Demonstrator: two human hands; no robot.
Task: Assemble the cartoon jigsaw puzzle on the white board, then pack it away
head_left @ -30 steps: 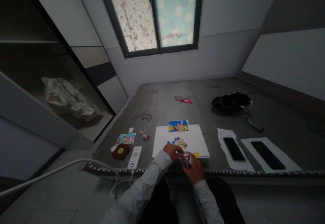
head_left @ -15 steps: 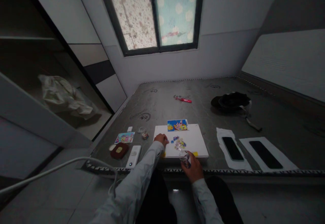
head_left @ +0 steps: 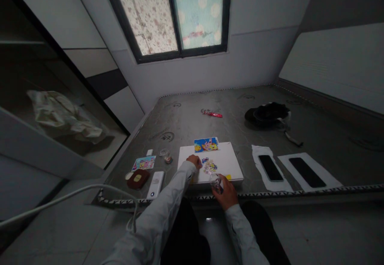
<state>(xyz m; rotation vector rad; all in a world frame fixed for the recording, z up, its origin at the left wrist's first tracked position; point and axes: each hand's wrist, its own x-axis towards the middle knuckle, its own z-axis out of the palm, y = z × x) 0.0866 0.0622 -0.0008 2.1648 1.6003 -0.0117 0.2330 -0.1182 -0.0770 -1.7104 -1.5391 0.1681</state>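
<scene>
A loose heap of small jigsaw pieces (head_left: 210,167) lies on a white box (head_left: 232,163). At the heap's left edge is my left hand (head_left: 193,160), its fingertips pinched together on a small bluish jigsaw piece that they mostly cover. My right hand (head_left: 228,193) grips a small clear plastic jar (head_left: 216,183) at the front edge of the box. Dark bits show through the jar's wall. Behind the heap, a blue cartoon picture card (head_left: 206,145) rests on the box's far side.
Left of the box are another picture card (head_left: 144,163), a small clear container (head_left: 168,159), a brown case (head_left: 138,179) and a white power bank (head_left: 155,185). To the right, two phones (head_left: 270,168) lie on white sheets. A dark cap (head_left: 267,113) and a red item (head_left: 212,114) sit farther back.
My left hand has moved slightly right relative to the box, its fingertips now at the bluish piece that lay apart. My right hand still holds the jar. The whole view has shifted a little.
</scene>
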